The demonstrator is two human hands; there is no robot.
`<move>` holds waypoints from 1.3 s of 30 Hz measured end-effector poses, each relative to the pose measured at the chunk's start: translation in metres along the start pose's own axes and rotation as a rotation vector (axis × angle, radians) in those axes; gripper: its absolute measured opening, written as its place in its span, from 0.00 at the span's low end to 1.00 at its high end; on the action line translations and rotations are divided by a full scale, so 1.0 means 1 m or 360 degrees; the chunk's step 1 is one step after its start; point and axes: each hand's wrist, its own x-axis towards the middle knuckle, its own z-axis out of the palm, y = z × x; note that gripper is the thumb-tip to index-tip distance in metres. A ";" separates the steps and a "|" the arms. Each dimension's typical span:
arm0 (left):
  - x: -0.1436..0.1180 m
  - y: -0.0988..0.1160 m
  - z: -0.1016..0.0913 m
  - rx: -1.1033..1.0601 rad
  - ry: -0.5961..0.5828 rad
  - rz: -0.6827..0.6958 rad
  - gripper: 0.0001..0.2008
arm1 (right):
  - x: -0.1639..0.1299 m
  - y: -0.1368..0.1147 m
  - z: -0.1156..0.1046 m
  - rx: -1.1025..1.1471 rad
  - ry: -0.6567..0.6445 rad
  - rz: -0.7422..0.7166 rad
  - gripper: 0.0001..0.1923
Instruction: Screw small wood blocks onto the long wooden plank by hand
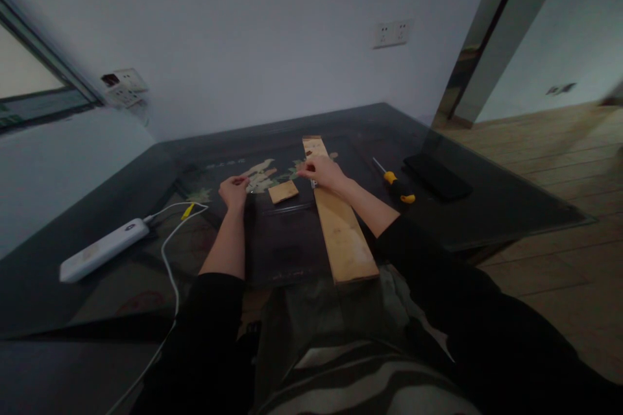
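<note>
A long wooden board lies on the dark table, running from its near edge away from me. My right hand is over the board's far half, its fingers pinched together; whatever they hold is too small to make out. Just under that hand, a small metal piece shows at the board's left edge, partly hidden. My left hand hovers or rests over the table to the left, thumb and fingers closed in a pinch, contents unclear. Between both hands sits a small square wooden piece, apart from the board.
A yellow-and-black screwdriver lies right of the board, beside a black flat object. On the left are a white power strip or power bank and its white cable. The dark glossy table has a printed floral pattern and meets the wall.
</note>
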 end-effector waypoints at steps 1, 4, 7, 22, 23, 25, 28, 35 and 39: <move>0.000 0.000 0.000 0.0011 -0.0012 0.0001 0.11 | 0.000 0.000 0.000 0.0000 0.0007 0.0008 0.17; -0.001 0.000 -0.001 0.0061 -0.0038 0.0010 0.09 | 0.001 0.002 0.000 -0.0002 0.0013 0.0009 0.16; -0.003 0.001 -0.002 0.0119 -0.0021 0.0015 0.08 | 0.002 0.003 0.001 -0.0017 0.0008 -0.0002 0.17; -0.008 0.005 -0.008 0.0347 -0.0089 0.0072 0.04 | 0.003 0.003 0.001 -0.0004 -0.0002 0.0012 0.15; -0.007 0.006 -0.008 0.0324 -0.0074 0.0067 0.04 | 0.003 0.003 0.001 -0.0002 -0.0007 0.0013 0.15; -0.005 0.006 -0.009 0.0242 -0.0033 0.0033 0.05 | 0.003 0.003 0.001 0.0002 -0.0008 0.0007 0.15; -0.002 0.007 -0.009 0.0055 0.0028 -0.0056 0.07 | 0.002 0.003 0.001 0.0000 0.0002 0.0003 0.15; 0.003 0.000 -0.003 -0.0034 0.0004 -0.0017 0.12 | 0.001 0.002 0.000 -0.0010 -0.0003 0.0011 0.15; 0.002 0.001 -0.005 0.0111 -0.0077 0.0053 0.11 | 0.002 0.001 -0.001 -0.0025 -0.0009 0.0001 0.15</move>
